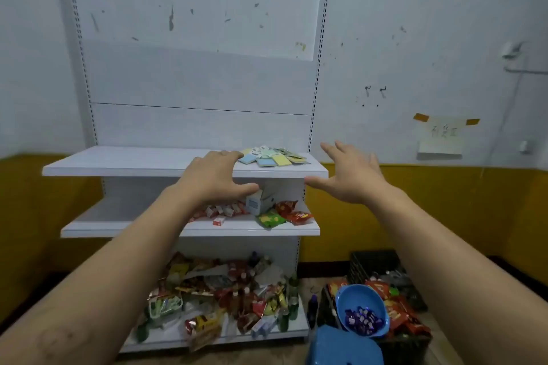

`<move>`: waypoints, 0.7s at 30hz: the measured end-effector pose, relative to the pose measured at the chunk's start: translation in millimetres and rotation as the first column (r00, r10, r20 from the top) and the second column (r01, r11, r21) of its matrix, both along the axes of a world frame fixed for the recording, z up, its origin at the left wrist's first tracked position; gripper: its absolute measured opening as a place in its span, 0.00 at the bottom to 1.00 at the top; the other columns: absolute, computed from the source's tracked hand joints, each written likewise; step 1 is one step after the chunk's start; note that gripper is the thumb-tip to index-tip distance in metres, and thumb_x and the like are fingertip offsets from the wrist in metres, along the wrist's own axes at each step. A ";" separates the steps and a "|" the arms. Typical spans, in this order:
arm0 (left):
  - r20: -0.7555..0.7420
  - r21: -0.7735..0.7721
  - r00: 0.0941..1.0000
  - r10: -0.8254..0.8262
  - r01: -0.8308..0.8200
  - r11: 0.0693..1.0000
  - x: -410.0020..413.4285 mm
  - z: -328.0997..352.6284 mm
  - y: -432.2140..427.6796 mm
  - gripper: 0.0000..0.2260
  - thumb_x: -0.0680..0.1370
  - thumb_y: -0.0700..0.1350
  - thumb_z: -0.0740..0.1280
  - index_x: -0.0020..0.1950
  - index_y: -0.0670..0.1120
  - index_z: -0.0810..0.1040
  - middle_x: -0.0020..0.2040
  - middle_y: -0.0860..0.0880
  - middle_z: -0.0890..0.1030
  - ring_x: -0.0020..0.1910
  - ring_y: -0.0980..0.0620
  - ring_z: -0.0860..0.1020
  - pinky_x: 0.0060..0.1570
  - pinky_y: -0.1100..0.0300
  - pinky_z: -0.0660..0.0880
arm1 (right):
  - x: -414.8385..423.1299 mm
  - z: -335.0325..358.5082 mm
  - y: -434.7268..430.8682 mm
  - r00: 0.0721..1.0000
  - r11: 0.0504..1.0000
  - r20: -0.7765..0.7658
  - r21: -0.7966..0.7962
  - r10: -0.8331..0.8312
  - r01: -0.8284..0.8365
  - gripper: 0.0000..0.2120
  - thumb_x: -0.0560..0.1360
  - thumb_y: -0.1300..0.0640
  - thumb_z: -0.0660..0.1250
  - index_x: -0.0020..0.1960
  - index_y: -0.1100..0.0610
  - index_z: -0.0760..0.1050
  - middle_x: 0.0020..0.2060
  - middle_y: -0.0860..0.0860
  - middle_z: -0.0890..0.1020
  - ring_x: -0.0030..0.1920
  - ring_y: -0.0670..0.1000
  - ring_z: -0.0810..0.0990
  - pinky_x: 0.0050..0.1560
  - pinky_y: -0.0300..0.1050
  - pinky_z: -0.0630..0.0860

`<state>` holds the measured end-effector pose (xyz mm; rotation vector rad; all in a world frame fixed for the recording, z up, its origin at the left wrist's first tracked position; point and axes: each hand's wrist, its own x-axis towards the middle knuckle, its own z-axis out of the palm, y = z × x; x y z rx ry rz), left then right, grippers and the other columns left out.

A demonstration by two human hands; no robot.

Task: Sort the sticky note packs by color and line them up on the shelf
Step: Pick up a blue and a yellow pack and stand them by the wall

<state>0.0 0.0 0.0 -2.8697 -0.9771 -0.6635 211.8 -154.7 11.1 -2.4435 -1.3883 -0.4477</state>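
Note:
A loose heap of sticky note packs in blue, green and yellow lies at the right end of the white top shelf. My left hand hovers palm down at the shelf's front edge, just left of the heap, fingers loosely bent and holding nothing. My right hand is raised off the shelf's right end with fingers spread and holds nothing. Neither hand touches the packs.
The middle shelf carries small red-and-white boxes, a white carton and snack bags. The bottom shelf holds a pile of snacks and bottles. On the floor at right stand a dark crate, a blue bowl of candies and a blue stool.

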 end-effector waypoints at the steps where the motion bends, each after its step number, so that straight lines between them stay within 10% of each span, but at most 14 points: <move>1: -0.011 0.002 1.000 0.015 -0.015 1.000 3.7 -1.0 1.5 0.38 0.71 0.69 0.62 0.75 0.51 0.60 0.73 0.49 0.67 0.71 0.48 0.64 0.66 0.48 0.65 | 4.7 -2.4 0.7 1.000 1.000 0.001 -0.002 -0.007 0.007 0.45 0.67 0.25 0.58 0.77 0.43 0.49 0.77 0.50 0.54 0.77 0.54 0.52 0.72 0.66 0.46; 21: -0.109 0.029 0.976 0.187 -0.185 0.982 121.2 -13.8 57.6 0.39 0.70 0.70 0.61 0.75 0.51 0.61 0.73 0.49 0.67 0.71 0.48 0.65 0.67 0.48 0.65 | 156.7 -33.6 72.4 0.993 0.996 -0.081 0.026 0.083 -0.081 0.44 0.68 0.26 0.58 0.76 0.42 0.49 0.77 0.51 0.55 0.76 0.55 0.53 0.73 0.66 0.45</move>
